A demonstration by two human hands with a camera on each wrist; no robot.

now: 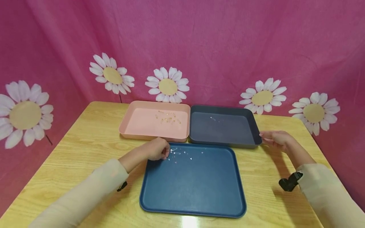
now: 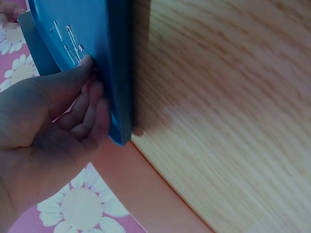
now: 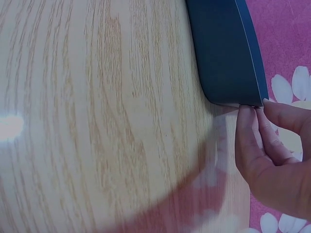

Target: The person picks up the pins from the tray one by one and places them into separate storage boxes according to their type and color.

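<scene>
Silver pins point(image 1: 177, 153) are set near the far-left corner of the blue tray point(image 1: 194, 186), long axes roughly left-to-right, just right of the nearer left hand point(image 1: 158, 148) — its fingertips are bunched, but whether a pin is pinched cannot be told — while, beyond that tray, the grey tray point(image 1: 228, 130) is gripped at its rim by the right hand point(image 1: 276, 140)
</scene>
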